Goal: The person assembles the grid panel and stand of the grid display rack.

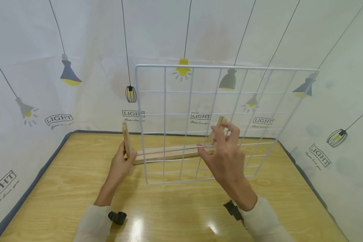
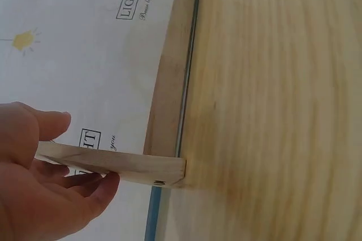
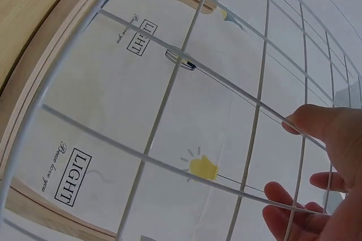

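A wooden stand has a long double crossbar (image 1: 172, 155) between two uprights. My left hand (image 1: 119, 164) holds its left upright (image 1: 126, 134), thumb on one side and fingers on the other; the left wrist view shows this upright (image 2: 121, 162) in the hand (image 2: 51, 193). In front of the stand, a white wire grid panel (image 1: 199, 67) is upright and slightly tilted. My right hand (image 1: 227, 158) grips the grid, and in the right wrist view its thumb and fingers (image 3: 277, 196) curl about the wires. The right upright (image 1: 220, 121) is partly hidden by that hand.
The wood-grain table (image 1: 181, 205) lies beneath, with a dark edge along its back and sides. White sheeting (image 1: 99, 67) printed with hanging lamps stands behind and at both sides. Black wrist devices (image 1: 118, 217) are near the sleeves.
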A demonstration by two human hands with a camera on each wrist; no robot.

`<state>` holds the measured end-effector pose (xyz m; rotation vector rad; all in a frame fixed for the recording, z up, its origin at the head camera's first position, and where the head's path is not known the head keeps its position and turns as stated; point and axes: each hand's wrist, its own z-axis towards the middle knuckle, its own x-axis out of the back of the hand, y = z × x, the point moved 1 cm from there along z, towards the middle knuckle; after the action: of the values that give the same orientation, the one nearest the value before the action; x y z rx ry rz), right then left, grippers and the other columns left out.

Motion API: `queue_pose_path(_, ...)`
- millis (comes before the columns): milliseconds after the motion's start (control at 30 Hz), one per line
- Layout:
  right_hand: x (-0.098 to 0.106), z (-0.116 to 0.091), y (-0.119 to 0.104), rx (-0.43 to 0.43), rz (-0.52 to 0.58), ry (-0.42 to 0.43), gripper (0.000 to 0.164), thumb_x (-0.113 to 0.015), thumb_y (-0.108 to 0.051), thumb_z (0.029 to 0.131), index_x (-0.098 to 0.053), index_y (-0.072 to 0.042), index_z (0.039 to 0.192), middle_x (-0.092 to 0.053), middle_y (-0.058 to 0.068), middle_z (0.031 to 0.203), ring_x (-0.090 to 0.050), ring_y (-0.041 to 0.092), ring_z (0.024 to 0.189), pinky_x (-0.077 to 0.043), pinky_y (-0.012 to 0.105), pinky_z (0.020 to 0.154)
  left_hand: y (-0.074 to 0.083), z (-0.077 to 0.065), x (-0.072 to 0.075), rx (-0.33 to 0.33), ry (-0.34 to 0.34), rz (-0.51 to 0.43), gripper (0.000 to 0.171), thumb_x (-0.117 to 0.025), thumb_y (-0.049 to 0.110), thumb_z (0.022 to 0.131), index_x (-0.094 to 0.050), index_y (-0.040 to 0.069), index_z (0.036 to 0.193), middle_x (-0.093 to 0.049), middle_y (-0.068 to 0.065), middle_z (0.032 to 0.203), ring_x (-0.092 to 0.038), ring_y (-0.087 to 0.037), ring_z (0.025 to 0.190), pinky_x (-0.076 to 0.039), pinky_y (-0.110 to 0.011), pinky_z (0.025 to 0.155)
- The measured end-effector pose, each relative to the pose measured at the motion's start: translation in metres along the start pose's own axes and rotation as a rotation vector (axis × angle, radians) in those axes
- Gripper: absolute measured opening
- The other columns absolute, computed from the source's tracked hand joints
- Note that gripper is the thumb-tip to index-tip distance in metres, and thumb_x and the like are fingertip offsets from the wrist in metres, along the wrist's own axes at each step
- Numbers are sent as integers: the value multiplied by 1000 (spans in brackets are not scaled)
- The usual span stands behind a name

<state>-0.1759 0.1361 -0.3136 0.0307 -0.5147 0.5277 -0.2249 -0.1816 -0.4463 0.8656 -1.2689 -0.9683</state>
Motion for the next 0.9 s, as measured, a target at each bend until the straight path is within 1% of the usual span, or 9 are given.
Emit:
queue_pose_path(67,1,2,1,-2,2,4,57,-86,-25,72,-61,0,116,-51,22,121,-68,24,69,-33,23,34,-4,2,-1,-10,4,5,70,-49,17,105,-6,13,161,-23,-25,160,-24,-44,147,-36,-59,110)
queue_pose_path(167,2,6,2,-6,8,9,57,-86,-25,73,-60,0,117,-50,23,122,-70,25,73,-34,24,34,-11,5,-3,-17,13,21,70,-48,15,105,-6,14,161,-25,-26,159,-29,-44,145,-37,-58,109)
queue_pose_path(333,3,9,2,-7,10,6,59,-87,-24,72,-60,1,118,-49,24,122,-70,26,74,-35,24,35,-17,4,-5,-30,23,65,70,-46,11,106,-3,13,160,-28,-32,155,-33,-47,141,-40,-57,106)
queue_pose_path(433,4,12,1,-10,10,-4,59,-88,-24,72,-59,0,118,-49,23,123,-70,26,73,-36,24,36,-16,3,-6,-31,12,88,70,-45,11,106,-1,11,160,-29,-36,152,-35,-50,139,-41,-58,104)
queue_pose_path(500,4,15,0,-10,9,1,59,-88,-24,72,-59,-1,118,-49,23,122,-69,26,71,-35,25,36,-15,2,-5,-26,6,95,69,-45,11,106,-2,10,160,-31,-36,152,-36,-50,138,-42,-58,103)
queue_pose_path(600,6,20,-1,-7,3,18,58,-87,-24,73,-59,-1,117,-49,23,122,-69,26,71,-36,26,36,-12,1,-5,-9,-6,91,67,-47,10,105,-7,7,159,-33,-36,151,-38,-50,137,-46,-57,100)
queue_pose_path(733,7,26,-2,0,-2,41,56,-86,-24,74,-59,0,117,-49,24,122,-71,27,77,-38,26,36,-10,0,-3,21,-19,82,65,-50,10,104,-14,5,158,-37,-35,148,-41,-50,135,-52,-54,94)
queue_pose_path(900,9,34,-4,3,-5,52,56,-86,-25,74,-60,1,117,-49,23,122,-72,26,79,-38,28,35,-11,-3,0,2,-20,121,66,-54,9,102,-19,3,157,-42,-35,144,-46,-50,130,-56,-51,88)
